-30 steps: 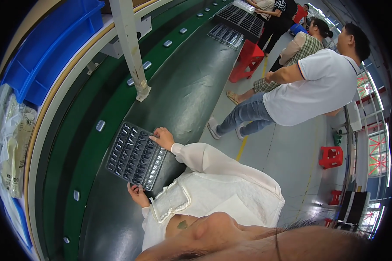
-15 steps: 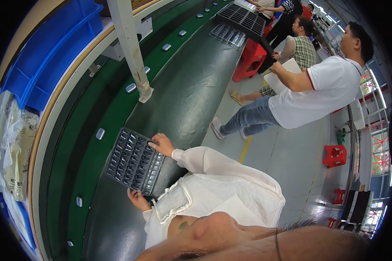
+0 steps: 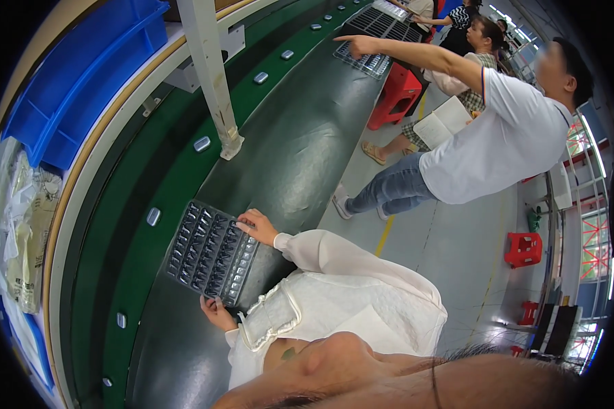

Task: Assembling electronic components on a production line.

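A clear plastic blister tray (image 3: 211,252) lies tilted across the dark green worktop, its rows of pockets filled with small dark parts. Along its right side runs a row of pale, seemingly unfilled pockets. My right hand (image 3: 258,228) grips the tray's upper right edge, its fingertips over the rim. At the lower edge, my left hand (image 3: 217,315) holds the tray with its fingers at the border. The exact kind of the dark parts is too small to tell.
Left of the worktop (image 3: 286,163), small silver-grey oval pieces (image 3: 202,144) ride on a green conveyor belt (image 3: 177,180). A pale metal post (image 3: 215,88) rises beside it. Blue bins (image 3: 82,88) stand at far left. A person in a white shirt (image 3: 498,136) stands at right, near a red stool (image 3: 394,95).
The standing person has raised an arm and points over the worktop, an open notebook in the other hand. The belt pieces have shifted slightly toward the lower left. My hands stay at the tray.
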Action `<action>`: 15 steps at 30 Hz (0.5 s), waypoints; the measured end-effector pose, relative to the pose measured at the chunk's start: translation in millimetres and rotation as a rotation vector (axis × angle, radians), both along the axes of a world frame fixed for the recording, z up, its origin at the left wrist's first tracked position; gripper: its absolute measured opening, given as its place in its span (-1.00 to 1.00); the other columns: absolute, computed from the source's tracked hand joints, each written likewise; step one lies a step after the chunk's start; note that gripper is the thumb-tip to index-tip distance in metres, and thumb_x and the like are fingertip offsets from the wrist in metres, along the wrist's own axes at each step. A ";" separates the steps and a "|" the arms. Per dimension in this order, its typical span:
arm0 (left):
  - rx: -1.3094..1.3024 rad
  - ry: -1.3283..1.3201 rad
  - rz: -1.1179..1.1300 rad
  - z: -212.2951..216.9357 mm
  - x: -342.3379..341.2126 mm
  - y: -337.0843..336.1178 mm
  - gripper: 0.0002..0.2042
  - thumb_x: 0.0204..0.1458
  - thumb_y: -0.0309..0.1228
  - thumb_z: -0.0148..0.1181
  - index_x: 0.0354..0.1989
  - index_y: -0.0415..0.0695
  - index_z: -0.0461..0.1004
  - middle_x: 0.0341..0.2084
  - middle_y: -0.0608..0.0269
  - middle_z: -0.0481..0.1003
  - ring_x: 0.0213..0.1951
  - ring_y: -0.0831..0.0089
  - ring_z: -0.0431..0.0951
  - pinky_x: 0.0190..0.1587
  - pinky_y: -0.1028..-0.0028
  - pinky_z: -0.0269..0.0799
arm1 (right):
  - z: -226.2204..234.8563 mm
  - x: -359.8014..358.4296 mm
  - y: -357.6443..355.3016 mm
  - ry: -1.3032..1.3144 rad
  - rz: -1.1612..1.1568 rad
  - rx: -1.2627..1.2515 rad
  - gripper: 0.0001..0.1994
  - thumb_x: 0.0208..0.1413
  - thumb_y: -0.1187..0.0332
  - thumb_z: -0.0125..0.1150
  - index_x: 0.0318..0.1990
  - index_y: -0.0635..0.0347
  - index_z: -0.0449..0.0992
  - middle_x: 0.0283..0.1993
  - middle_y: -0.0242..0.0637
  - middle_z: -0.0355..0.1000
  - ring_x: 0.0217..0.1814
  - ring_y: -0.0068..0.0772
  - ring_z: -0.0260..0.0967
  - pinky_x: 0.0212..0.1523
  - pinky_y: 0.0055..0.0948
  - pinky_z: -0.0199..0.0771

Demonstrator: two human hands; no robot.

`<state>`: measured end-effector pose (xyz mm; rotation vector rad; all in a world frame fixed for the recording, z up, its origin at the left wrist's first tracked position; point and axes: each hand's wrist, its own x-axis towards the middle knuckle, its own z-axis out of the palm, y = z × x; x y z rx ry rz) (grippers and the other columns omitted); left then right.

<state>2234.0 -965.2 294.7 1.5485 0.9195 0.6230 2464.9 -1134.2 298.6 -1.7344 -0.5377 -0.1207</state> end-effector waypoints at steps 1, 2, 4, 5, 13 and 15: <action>-0.006 -0.016 -0.009 0.9 7.1 2.9 -0.49 -0.08 -0.65 0.10 0.12 -0.17 0.21 -0.39 0.30 0.31 -0.44 0.57 0.31 -0.37 0.60 0.28 | 1.8 6.8 2.4 -0.006 -0.004 0.001 -0.81 0.00 0.30 0.21 -0.28 0.17 0.46 -0.41 -0.30 0.31 -0.37 -0.39 0.28 -0.35 -0.45 0.34; -0.005 -0.022 -0.012 1.8 14.7 5.4 -0.49 -0.08 -0.65 0.10 0.12 -0.17 0.21 -0.39 0.30 0.31 -0.44 0.57 0.31 -0.37 0.60 0.28 | 3.6 13.5 5.1 -0.007 -0.004 0.016 -0.82 0.00 0.30 0.21 -0.28 0.17 0.46 -0.41 -0.30 0.31 -0.37 -0.39 0.28 -0.35 -0.46 0.34; 0.027 -0.008 0.005 2.7 20.8 6.6 -0.50 -0.08 -0.64 0.11 0.12 -0.17 0.22 -0.39 0.31 0.31 -0.43 0.58 0.30 -0.36 0.61 0.27 | 4.5 18.3 7.6 -0.001 0.000 0.027 -0.82 0.00 0.31 0.21 -0.28 0.17 0.46 -0.41 -0.30 0.31 -0.37 -0.40 0.28 -0.36 -0.46 0.34; 0.024 -0.002 0.010 2.1 18.6 7.0 -0.50 -0.08 -0.64 0.11 0.12 -0.17 0.22 -0.39 0.31 0.31 -0.43 0.58 0.30 -0.36 0.61 0.27 | 3.5 17.1 7.4 -0.004 -0.003 0.017 -0.82 0.00 0.31 0.21 -0.28 0.18 0.46 -0.42 -0.31 0.31 -0.37 -0.40 0.28 -0.36 -0.46 0.33; 0.040 -0.056 -0.026 -14.8 11.8 13.1 -0.49 -0.06 -0.62 0.13 0.12 -0.19 0.20 -0.42 0.34 0.30 -0.44 0.60 0.28 -0.35 0.64 0.26 | 0.6 15.3 7.1 -0.031 0.002 0.018 -0.83 -0.01 0.34 0.20 -0.28 0.18 0.47 -0.43 -0.31 0.31 -0.39 -0.41 0.27 -0.35 -0.47 0.34; 0.056 -0.069 -0.020 -16.5 10.6 10.1 -0.50 -0.06 -0.61 0.14 0.12 -0.19 0.20 -0.42 0.35 0.30 -0.45 0.61 0.27 -0.36 0.65 0.25 | 1.1 14.8 6.4 -0.031 0.012 0.021 -0.83 -0.02 0.35 0.21 -0.29 0.19 0.47 -0.43 -0.32 0.30 -0.39 -0.42 0.27 -0.35 -0.48 0.34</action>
